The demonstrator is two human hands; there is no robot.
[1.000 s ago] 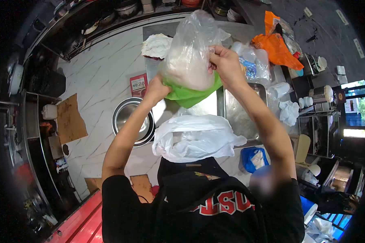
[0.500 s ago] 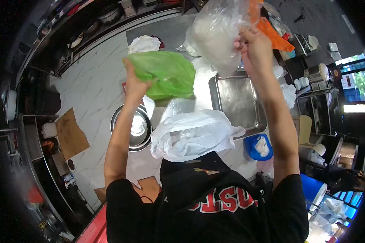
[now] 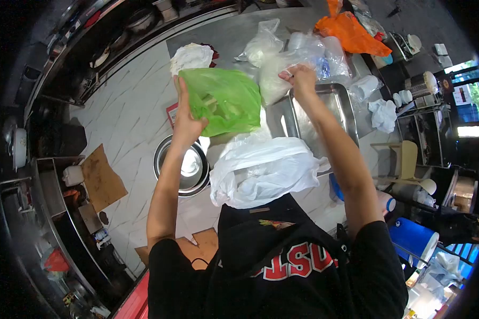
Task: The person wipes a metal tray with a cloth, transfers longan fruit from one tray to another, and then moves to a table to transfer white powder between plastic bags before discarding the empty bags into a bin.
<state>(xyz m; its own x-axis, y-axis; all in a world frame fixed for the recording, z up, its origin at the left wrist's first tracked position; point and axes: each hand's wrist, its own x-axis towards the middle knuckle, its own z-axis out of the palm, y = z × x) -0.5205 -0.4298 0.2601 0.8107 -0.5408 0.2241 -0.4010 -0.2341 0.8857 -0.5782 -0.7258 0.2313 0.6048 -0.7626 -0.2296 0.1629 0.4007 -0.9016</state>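
Observation:
My left hand point(image 3: 185, 119) grips the left edge of a green plastic bag point(image 3: 229, 95), its thumb under the near corner. The bag's mouth gapes, and something pale shows inside. My right hand point(image 3: 302, 82) pinches the top of a clear plastic bag of white contents point(image 3: 273, 80), just right of the green bag. Behind it stands another clear bag with white contents point(image 3: 265, 47). Close to my body lies a crumpled white plastic bag point(image 3: 266, 178) with its mouth partly open.
A rectangular steel tray point(image 3: 335, 119) sits under my right forearm. Round metal bowls point(image 3: 191, 165) are by my left forearm. Bagged plastic containers point(image 3: 324, 53) and an orange bag point(image 3: 351, 33) lie at the back right. A white cloth point(image 3: 190, 57) rests at the back left.
My right hand has come down and slightly left, lowering the clear bag from high over the table to beside the green bag. My left hand keeps hold of the green bag.

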